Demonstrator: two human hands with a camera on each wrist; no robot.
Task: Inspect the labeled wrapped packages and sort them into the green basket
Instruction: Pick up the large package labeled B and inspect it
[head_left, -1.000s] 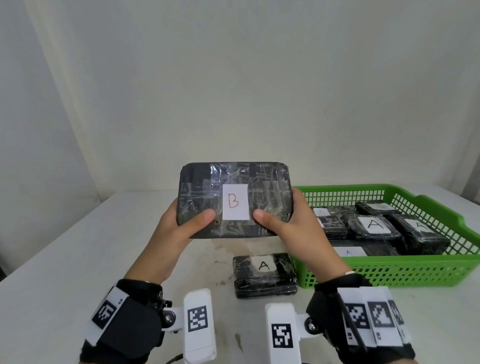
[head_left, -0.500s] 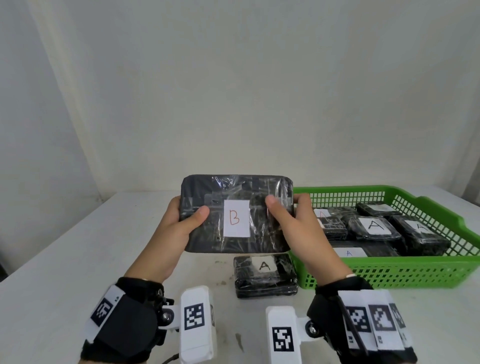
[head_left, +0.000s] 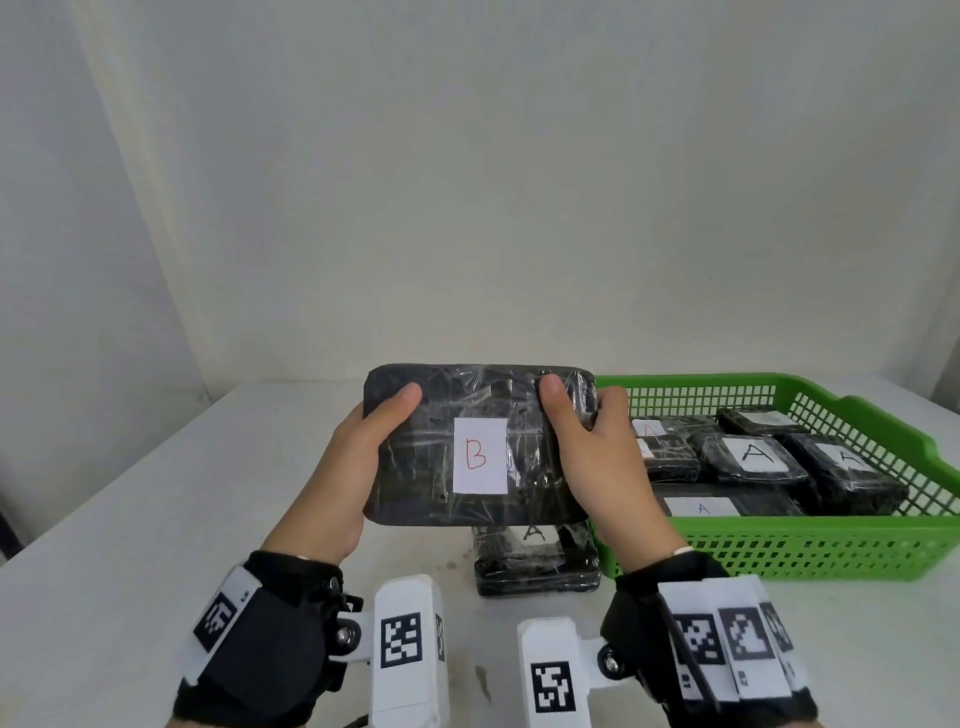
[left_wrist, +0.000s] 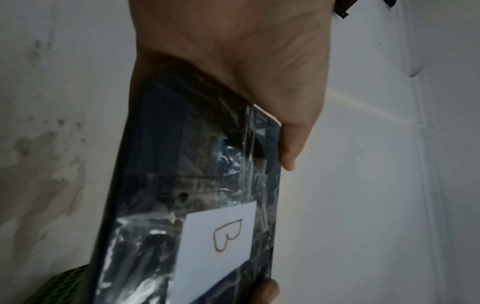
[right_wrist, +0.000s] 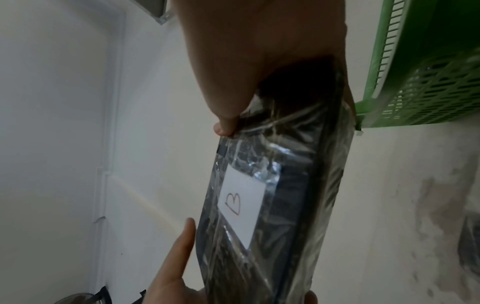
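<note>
A flat black package wrapped in clear film, with a white label marked B, is held above the table just left of the green basket. My left hand grips its left end, thumb on the front face. My right hand grips its right end, thumb near the top edge. A smaller wrapped package marked A lies on the table under the held one. Several A-marked packages lie in the basket.
The white table stretches out to the left and runs back to a plain wall. The basket stands close to my right hand. Stains mark the tabletop near me.
The B package has come down lower and tilted its face toward me. My right thumb has slid from the lower front up to the top edge.
</note>
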